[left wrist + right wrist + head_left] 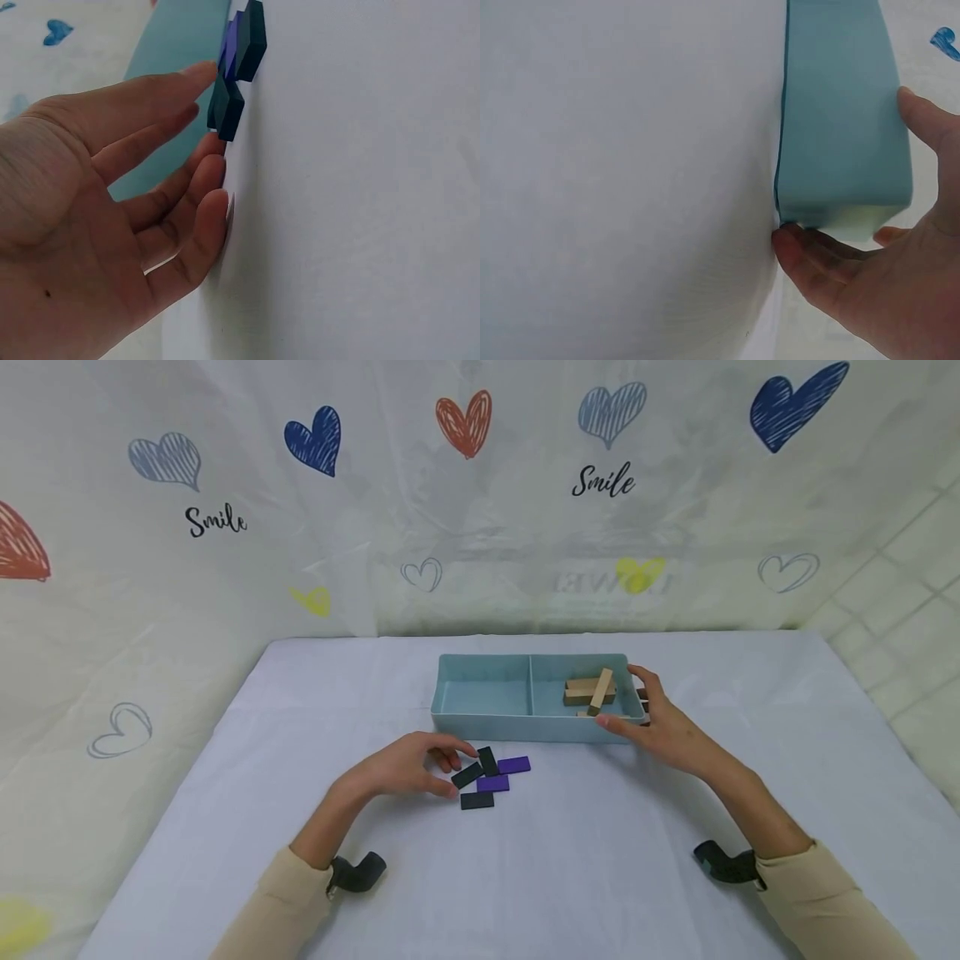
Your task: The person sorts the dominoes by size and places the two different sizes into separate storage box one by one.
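Black blocks (477, 801) and purple blocks (492, 783) lie in a loose cluster on the white table (592, 860), just in front of the blue tray (480, 727). Our left hand (408, 766) is loosely bent around the leftmost black block, thumb and fingers apart, with no firm pinch showing; we cannot tell whether any fingertip touches it. Our right hand (671, 735) grips the tray's right end, thumb at the front rim and fingers behind.

We judge the cluster to be the main hazard: its pieces lie so close that closing on one could nudge or scatter its neighbours. These blocks look thin and flat, so a pinch that catches only the top edges may slip, and fingertips pressing too low could ruck the cloth. If we lift too little, our knuckles or the block might strike the tray's front wall. An uneven pull from the right hand could twist the tray, and the wooden block (601, 690) slanting across others in the right compartment might slide off.
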{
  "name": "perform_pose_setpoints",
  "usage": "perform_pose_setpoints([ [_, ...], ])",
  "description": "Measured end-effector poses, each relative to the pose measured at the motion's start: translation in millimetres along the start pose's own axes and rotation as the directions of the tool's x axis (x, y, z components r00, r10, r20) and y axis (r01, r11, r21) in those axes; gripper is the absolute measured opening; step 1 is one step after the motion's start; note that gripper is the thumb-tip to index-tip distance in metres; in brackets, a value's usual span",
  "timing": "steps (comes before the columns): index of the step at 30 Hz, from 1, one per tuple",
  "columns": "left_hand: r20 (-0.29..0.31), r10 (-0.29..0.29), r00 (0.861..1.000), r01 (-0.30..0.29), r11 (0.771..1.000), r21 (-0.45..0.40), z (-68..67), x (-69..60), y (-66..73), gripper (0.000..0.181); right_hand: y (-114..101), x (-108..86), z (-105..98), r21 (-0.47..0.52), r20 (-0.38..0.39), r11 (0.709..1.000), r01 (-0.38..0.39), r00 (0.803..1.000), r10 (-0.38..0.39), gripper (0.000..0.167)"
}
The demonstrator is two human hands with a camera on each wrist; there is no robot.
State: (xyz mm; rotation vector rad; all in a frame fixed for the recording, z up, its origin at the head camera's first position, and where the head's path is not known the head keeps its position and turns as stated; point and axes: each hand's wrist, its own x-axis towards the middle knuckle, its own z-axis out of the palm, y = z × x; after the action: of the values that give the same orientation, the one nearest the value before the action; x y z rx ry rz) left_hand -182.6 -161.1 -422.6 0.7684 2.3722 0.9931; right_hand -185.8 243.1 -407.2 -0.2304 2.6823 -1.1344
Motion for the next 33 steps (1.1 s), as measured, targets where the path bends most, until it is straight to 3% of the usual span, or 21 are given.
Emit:
perform_pose_setpoints([
  [33, 0.029, 0.006, 1.0, -0.007, 1.0, 0.016, 9.4, 4.0, 0.6, 0.054, -2.0, -1.4, -1.6, -0.03, 0.014, 0.999, -0.042, 0.999, 0.042, 0.106],
])
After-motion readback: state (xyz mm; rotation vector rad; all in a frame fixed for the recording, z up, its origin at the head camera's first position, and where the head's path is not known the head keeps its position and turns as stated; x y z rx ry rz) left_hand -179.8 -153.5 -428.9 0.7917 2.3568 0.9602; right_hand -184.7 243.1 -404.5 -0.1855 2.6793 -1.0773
